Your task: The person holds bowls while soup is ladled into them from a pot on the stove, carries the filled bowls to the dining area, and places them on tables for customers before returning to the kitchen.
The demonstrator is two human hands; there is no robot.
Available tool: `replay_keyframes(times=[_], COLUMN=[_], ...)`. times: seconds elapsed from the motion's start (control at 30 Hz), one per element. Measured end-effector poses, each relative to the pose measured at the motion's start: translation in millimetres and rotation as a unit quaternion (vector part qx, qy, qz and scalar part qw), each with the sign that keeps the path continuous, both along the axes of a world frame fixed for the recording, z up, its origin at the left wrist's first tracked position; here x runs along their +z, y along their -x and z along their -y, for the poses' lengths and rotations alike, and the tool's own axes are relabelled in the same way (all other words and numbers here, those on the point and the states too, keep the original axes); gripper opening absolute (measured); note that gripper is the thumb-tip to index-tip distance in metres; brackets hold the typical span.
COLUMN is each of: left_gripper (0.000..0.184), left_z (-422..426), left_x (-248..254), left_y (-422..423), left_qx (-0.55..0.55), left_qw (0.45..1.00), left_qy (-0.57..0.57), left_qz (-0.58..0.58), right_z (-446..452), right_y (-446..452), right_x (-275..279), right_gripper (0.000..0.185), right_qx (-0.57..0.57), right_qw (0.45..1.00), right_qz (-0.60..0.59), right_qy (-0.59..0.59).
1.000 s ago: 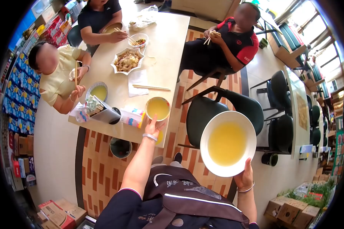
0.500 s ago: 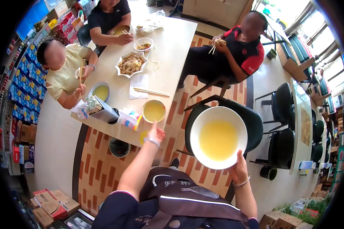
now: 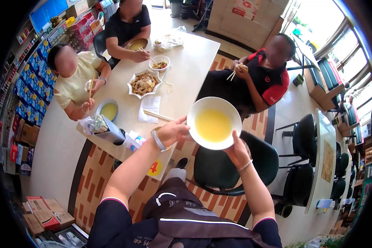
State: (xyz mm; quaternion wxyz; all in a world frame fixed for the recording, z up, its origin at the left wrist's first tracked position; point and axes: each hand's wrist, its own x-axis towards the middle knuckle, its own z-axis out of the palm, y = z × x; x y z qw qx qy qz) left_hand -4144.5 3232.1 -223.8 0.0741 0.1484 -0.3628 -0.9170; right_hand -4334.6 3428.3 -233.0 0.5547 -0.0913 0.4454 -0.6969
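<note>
A white bowl of yellow soup (image 3: 214, 143) is held level in front of me, off the table's right edge. My left hand (image 3: 175, 132) grips its left rim, fingers closed against the side. My right hand (image 3: 238, 151) holds the bowl from the lower right, thumb up along the outside and the other fingers hidden beneath. Behind my left wrist, another bowl (image 3: 168, 148) on the table is mostly covered. A pair of chopsticks (image 3: 159, 115) lies beside a white napkin (image 3: 149, 106), just beyond my left hand.
On the table (image 3: 186, 58) stand a star-shaped dish of food (image 3: 144, 83), a small bowl (image 3: 159, 63), a soup bowl (image 3: 109, 110) and a chopstick box (image 3: 109, 131). Three people sit around it with food in hand. A dark chair (image 3: 258, 165) stands below the held bowl.
My left hand has left the bowl on the table and taken hold of the soup bowl's left rim. My right hand has moved the soup bowl left and forward, toward the table.
</note>
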Motion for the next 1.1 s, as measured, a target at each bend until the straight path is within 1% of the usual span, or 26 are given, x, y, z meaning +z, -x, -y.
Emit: replay_keyframes(times=[0.1, 0.13, 0.23, 0.37, 0.4, 0.5, 0.53, 0.6, 0.63, 0.73, 0.87, 0.97, 1.1], left_gripper=[0.053, 0.054, 0.054, 0.054, 0.054, 0.055, 0.055, 0.055, 0.055, 0.055, 0.054, 0.053, 0.051], left_z=[50, 64, 112, 175, 188, 223, 233, 254, 264, 291, 317, 331, 342], left_x=[-22, -22, -43, -67, -74, -91, -97, -109, -114, -135, -158, -169, -173], left_y=[26, 34, 61, 96, 102, 124, 129, 140, 144, 159, 174, 183, 186], left_qx=[0.014, 0.032, 0.054, 0.085, 0.093, 0.120, 0.129, 0.143, 0.151, 0.158, 0.172, 0.178, 0.181], left_qw=[0.998, 0.998, 0.997, 0.993, 0.992, 0.987, 0.986, 0.983, 0.981, 0.978, 0.975, 0.973, 0.972], left_qy=[0.050, 0.041, 0.046, 0.065, 0.066, 0.067, 0.067, 0.069, 0.071, 0.082, 0.059, 0.053, 0.057], left_qz=[0.035, 0.030, 0.028, 0.054, 0.060, 0.080, 0.087, 0.094, 0.098, 0.105, 0.127, 0.135, 0.142], right_z=[55, 73, 130, 206, 222, 269, 283, 309, 321, 350, 376, 391, 402], right_y=[33, 42, 77, 112, 117, 149, 146, 155, 159, 172, 186, 193, 197], right_x=[-23, -28, -52, -80, -88, -128, -117, -131, -137, -149, -162, -167, -175], right_gripper=[0.053, 0.053, 0.051, 0.054, 0.054, 0.053, 0.053, 0.054, 0.055, 0.050, 0.048, 0.049, 0.049], right_qx=[0.020, 0.017, 0.058, 0.063, 0.048, 0.062, 0.040, 0.024, 0.016, 0.019, 0.026, 0.022, 0.022], right_qw=[1.000, 1.000, 0.996, 0.986, 0.986, 0.983, 0.984, 0.989, 0.991, 0.987, 0.987, 0.985, 0.987], right_qz=[0.003, -0.001, -0.048, -0.124, -0.134, -0.150, -0.156, -0.136, -0.126, -0.139, -0.137, -0.136, -0.124], right_qy=[-0.007, -0.020, -0.037, -0.091, -0.093, -0.084, -0.079, -0.056, -0.044, -0.075, -0.077, -0.102, -0.096])
